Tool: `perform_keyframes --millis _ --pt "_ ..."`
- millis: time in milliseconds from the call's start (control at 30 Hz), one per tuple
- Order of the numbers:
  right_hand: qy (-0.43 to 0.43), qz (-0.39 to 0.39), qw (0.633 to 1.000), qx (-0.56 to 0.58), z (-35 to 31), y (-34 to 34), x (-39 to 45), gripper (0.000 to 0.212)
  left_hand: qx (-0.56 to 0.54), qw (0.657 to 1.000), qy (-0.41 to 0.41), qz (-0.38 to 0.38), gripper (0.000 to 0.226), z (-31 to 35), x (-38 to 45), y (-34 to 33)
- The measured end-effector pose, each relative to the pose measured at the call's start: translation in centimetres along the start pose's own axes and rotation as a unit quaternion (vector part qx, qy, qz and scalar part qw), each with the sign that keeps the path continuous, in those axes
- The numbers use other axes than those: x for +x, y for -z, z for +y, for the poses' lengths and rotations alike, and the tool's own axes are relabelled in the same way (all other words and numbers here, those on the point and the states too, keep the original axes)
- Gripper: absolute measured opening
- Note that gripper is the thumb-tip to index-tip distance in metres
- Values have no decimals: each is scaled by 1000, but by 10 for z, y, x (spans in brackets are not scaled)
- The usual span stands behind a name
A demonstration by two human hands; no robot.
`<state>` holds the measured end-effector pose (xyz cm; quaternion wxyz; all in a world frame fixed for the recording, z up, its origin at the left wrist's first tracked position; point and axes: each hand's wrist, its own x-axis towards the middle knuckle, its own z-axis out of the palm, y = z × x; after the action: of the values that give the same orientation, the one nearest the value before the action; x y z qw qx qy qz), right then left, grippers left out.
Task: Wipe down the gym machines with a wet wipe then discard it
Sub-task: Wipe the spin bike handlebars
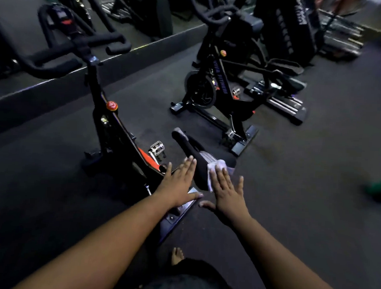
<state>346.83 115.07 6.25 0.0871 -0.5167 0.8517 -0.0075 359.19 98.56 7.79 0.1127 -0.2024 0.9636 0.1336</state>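
Observation:
A black spin bike (pixel 111 127) stands in front of me, its black saddle (pixel 191 148) pointing away. My right hand (pixel 228 192) lies flat with straight fingers on a crumpled white wet wipe (pixel 214 169), pressing it onto the rear right part of the saddle. My left hand (pixel 179 183) rests flat, fingers straight, on the saddle's left rear side. The wipe's lower edge hangs over the back of the saddle.
A second black spin bike (pixel 227 84) stands ahead to the right, with a stepper machine (pixel 281 98) behind it. A mirror wall (pixel 58 40) runs along the left. Dark rubber floor (pixel 315 171) surrounds the bikes. My bare foot (pixel 177 255) is below the saddle. A green object (pixel 379 189) sits at the right edge.

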Motion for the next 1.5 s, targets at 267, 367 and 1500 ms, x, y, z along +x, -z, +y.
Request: perform_keyframes --millis 267,367,1500 --pt "-136 -26 987 83 4 32 74 124 140 990 -2 1 110 -25 37 27" --pt "-119 -61 989 71 -11 38 99 131 168 986 1 9 108 -44 52 41" --pt "-245 161 922 253 -215 -61 137 51 119 956 -238 -127 108 -270 86 12"
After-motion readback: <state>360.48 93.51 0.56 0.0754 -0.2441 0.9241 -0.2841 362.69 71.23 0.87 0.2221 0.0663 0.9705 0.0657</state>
